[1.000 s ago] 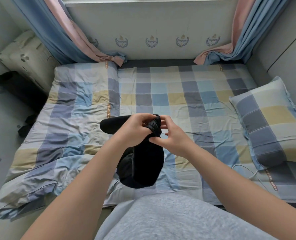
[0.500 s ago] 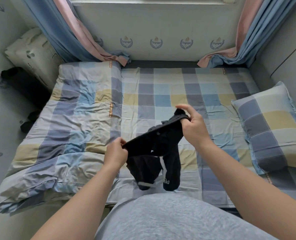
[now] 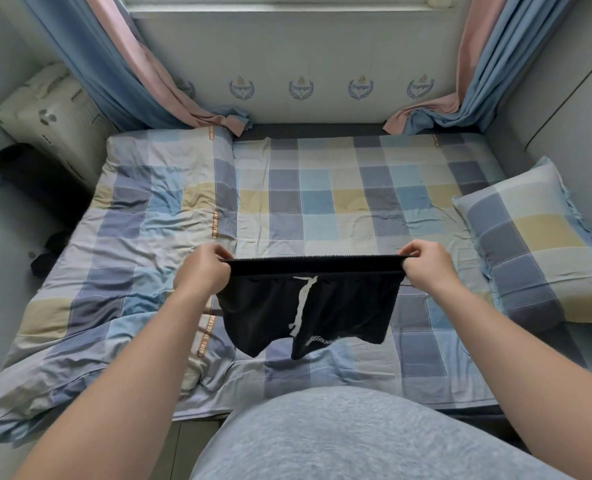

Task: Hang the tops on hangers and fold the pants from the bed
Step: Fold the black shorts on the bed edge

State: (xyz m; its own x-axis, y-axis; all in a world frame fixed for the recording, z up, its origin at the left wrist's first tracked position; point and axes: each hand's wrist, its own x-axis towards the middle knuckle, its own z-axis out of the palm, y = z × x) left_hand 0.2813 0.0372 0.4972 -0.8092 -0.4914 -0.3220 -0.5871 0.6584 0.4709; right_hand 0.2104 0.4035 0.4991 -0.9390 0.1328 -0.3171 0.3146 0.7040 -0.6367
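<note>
A pair of black shorts [image 3: 343,306] with a white drawstring and white lettering on one leg hangs stretched out above the bed [image 3: 339,202]. My left hand [image 3: 202,270] pinches the left end of the waistband. My right hand [image 3: 426,266] pinches the right end. The waistband is pulled taut and level between them, and both legs hang down free over the near part of the checked sheet.
A folded checked quilt [image 3: 131,258] covers the bed's left half. A checked pillow [image 3: 537,240] lies at the right. Dark clothing [image 3: 50,251] sits in the gap left of the bed, beside a cream cushion [image 3: 52,109]. Curtains [image 3: 169,91] drape onto the far corners.
The shorts were a bunched bundle held close between both hands. My hands have moved apart along the waistband, spreading the shorts flat and level in the air.
</note>
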